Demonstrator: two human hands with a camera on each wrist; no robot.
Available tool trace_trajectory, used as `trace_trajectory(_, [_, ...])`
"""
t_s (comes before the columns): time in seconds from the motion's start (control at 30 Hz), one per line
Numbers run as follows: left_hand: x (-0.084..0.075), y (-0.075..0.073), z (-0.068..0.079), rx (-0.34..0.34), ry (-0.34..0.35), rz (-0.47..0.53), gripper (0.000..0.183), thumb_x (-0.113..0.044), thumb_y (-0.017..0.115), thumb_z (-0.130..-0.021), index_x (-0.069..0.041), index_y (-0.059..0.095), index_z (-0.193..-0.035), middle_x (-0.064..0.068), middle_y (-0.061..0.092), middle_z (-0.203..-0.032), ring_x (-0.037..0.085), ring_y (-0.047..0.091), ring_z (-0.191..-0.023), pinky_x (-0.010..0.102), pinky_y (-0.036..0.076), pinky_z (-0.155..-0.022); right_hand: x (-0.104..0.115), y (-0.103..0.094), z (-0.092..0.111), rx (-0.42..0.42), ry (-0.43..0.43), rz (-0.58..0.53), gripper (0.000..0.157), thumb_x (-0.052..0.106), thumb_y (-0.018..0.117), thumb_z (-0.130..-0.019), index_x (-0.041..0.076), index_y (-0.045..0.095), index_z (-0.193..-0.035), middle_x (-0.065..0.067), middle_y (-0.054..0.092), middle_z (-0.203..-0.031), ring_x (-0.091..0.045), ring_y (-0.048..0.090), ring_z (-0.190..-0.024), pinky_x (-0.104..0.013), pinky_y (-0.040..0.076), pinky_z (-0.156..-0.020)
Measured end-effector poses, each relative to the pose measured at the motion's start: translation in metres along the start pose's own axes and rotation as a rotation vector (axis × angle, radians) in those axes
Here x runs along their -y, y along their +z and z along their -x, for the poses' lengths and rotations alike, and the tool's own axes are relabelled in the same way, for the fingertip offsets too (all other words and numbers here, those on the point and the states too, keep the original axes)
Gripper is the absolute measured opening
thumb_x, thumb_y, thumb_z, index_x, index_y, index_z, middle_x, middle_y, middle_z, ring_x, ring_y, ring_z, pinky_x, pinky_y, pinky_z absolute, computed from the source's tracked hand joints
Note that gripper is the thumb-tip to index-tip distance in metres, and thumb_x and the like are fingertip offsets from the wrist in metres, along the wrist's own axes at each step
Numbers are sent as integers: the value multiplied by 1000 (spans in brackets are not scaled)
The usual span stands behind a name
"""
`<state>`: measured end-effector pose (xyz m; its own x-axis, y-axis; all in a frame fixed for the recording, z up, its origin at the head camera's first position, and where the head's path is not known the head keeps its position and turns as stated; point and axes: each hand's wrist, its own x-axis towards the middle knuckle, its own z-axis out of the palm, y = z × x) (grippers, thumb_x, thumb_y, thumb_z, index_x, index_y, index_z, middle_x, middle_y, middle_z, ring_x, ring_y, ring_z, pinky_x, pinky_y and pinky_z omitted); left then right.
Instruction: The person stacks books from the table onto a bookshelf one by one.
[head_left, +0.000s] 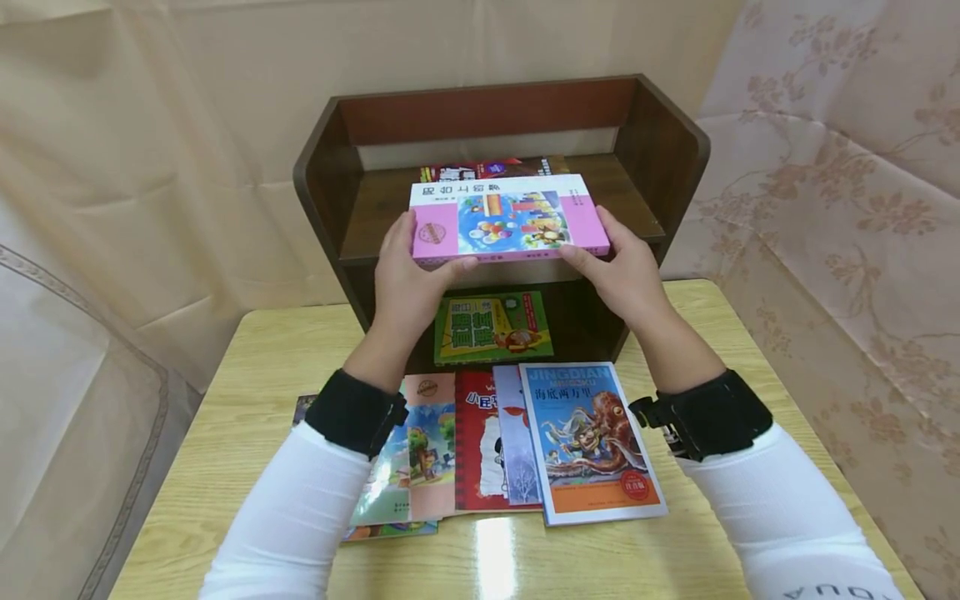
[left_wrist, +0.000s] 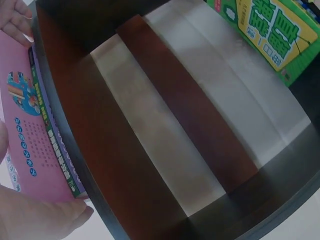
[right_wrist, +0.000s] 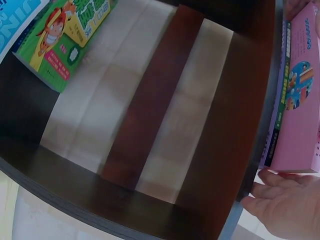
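A pink and white book (head_left: 513, 218) with a picture of balloons lies flat at the front of the upper shelf (head_left: 630, 196). My left hand (head_left: 408, 279) holds its left end, thumb along the front edge. At the right end, my right hand (head_left: 626, 271) grips it with the thumb over the front corner. Just behind it, a red-covered book (head_left: 487, 169) shows on the same shelf. Both wrist views look at the shelf from below; there the pink book's underside (right_wrist: 300, 115) rests close against dark and purple spines (right_wrist: 276, 117) at the shelf edge.
The dark wooden bookshelf (head_left: 317, 179) stands at the back of the table (head_left: 247, 417). A green book (head_left: 492, 327) lies on its lower level. In front, several books overlap on the table, among them a red one (head_left: 474, 479) and a blue octopus-covered one (head_left: 588, 442).
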<state>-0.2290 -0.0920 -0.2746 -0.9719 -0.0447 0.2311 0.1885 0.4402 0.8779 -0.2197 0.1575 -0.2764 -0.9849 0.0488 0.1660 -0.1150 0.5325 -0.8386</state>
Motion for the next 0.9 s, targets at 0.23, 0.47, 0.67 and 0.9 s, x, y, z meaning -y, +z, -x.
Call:
trace_trajectory(0.23, [-3, 2, -7, 7, 16, -84, 92, -34, 78, -80, -8, 27, -152, 7, 31, -153, 20, 31, -139, 31, 33, -112, 6, -3, -5, 4, 44, 97, 84, 46, 63, -91, 11, 21, -154, -12, 30, -156, -30, 28, -143, -50, 31, -112])
trace_trajectory(0.47, [-8, 2, -15, 32, -1, -148, 90, -34, 75, -82, -12, 25, -153, 6, 29, -155, 20, 29, -141, 34, 31, -113, 16, -6, -12, 11, 52, 227, 80, 47, 59, -93, 10, 22, -154, -14, 33, -154, -34, 38, -136, -50, 38, -106])
trace_trajectory(0.67, [-10, 4, -23, 47, -17, -189, 90, -35, 74, -83, -12, 24, -153, 5, 27, -156, 20, 28, -141, 34, 30, -114, 15, -7, -21, 30, 64, 235, 80, 46, 58, -93, 11, 21, -154, -13, 31, -155, -33, 32, -140, -51, 34, -110])
trace_trajectory(0.9, [-16, 4, -32, 65, -37, -211, 92, -36, 73, -83, -9, 21, -154, 9, 23, -158, 21, 24, -144, 34, 25, -116, 13, -8, -32, 35, 52, 218, 82, 48, 59, -92, 10, 21, -154, -13, 30, -156, -31, 30, -142, -49, 30, -113])
